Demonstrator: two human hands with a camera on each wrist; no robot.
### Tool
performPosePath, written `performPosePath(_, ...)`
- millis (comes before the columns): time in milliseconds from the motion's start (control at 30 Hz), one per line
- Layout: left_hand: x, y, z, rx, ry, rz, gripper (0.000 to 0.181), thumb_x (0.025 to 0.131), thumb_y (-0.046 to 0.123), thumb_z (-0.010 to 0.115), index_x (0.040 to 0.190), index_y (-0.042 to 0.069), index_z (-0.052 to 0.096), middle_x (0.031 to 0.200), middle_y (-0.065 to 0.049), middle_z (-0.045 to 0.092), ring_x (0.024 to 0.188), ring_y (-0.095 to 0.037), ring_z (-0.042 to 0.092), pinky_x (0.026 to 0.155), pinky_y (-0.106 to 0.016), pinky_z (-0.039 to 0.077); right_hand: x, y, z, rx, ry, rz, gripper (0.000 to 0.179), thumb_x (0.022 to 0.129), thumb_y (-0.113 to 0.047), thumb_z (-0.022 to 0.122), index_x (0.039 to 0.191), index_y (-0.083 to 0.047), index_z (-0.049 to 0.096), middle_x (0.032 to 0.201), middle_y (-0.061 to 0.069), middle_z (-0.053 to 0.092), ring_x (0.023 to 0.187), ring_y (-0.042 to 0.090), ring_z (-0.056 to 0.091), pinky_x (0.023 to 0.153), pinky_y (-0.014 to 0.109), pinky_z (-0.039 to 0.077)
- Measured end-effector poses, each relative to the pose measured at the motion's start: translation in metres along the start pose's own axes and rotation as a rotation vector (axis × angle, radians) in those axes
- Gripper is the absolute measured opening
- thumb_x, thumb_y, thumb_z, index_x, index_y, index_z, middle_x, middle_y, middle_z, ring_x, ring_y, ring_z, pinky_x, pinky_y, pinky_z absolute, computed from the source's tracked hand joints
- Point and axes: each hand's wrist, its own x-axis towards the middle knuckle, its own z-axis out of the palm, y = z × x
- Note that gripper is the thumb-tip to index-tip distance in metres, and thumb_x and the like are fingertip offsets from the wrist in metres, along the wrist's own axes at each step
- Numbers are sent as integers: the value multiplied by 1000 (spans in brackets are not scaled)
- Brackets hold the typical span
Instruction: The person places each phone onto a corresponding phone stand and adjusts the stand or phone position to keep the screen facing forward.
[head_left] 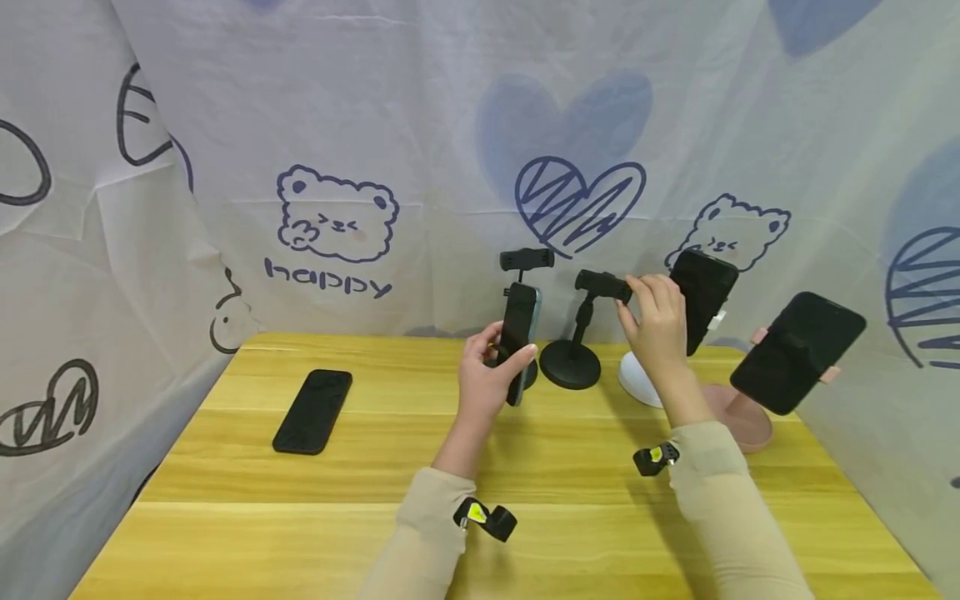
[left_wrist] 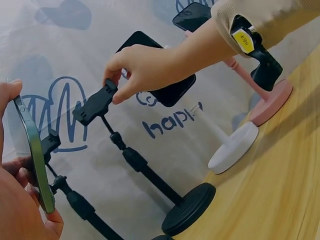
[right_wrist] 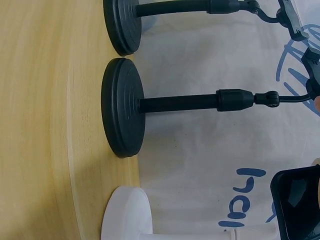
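My left hand grips a smartphone with a pale blue edge, held upright and side-on above the table. Behind it stands a black phone stand, its clamp showing above the phone and its base partly hidden. To the right is a second black phone stand, its round base on the table. The fingers and thumb of my right hand pinch the right end of that stand's clamp, which carries no phone. In the right wrist view, only small bits of the right hand show at the edge.
On the right, a white stand carries a black phone, and a pink stand carries another phone. One more black phone lies flat on the left of the wooden table. A printed curtain hangs behind.
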Motion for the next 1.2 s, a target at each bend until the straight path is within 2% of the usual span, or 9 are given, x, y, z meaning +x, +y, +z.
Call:
performPosePath(333, 2, 1, 13, -169, -19, -62, 44, 80, 23, 79, 121, 12, 66, 107, -2, 51, 87, -15, 41, 77, -26, 40, 2, 2, -1, 2, 5, 0, 33, 87, -10, 73, 115, 5, 64, 108, 23, 60, 110, 41, 52, 97, 53, 39)
performPosePath(567, 2, 2, 19, -198, -36, -94, 42, 81, 24, 78, 119, 9, 66, 105, 0, 51, 85, -13, 40, 75, -25, 39, 2, 3, -1, -7, 9, 0, 33, 85, -9, 74, 114, 5, 65, 106, 23, 60, 109, 41, 53, 95, 53, 40)
performPosePath(767, 3, 2, 24, -187, -75, -107, 43, 82, 26, 78, 120, 11, 66, 106, 1, 52, 86, -12, 42, 78, -25, 40, 1, 3, 0, -11, 12, -2, 33, 85, -8, 74, 113, 6, 64, 106, 24, 60, 108, 42, 53, 95, 53, 41)
performPosePath(1067, 7, 3, 31, -103, -102, -109, 49, 78, 32, 81, 121, 15, 65, 110, -2, 51, 91, -14, 41, 76, -25, 42, -1, 3, 0, -4, 11, 18, 33, 84, -6, 74, 113, 5, 65, 106, 23, 61, 109, 40, 53, 94, 52, 41)
performPosePath(1200, 12, 2, 36, -15, -107, -50, 51, 76, 34, 82, 121, 14, 65, 110, -4, 52, 90, -17, 45, 76, -27, 42, -2, 1, 1, 0, 15, 17, 33, 83, -6, 75, 113, 4, 65, 105, 23, 61, 109, 40, 53, 94, 52, 41)
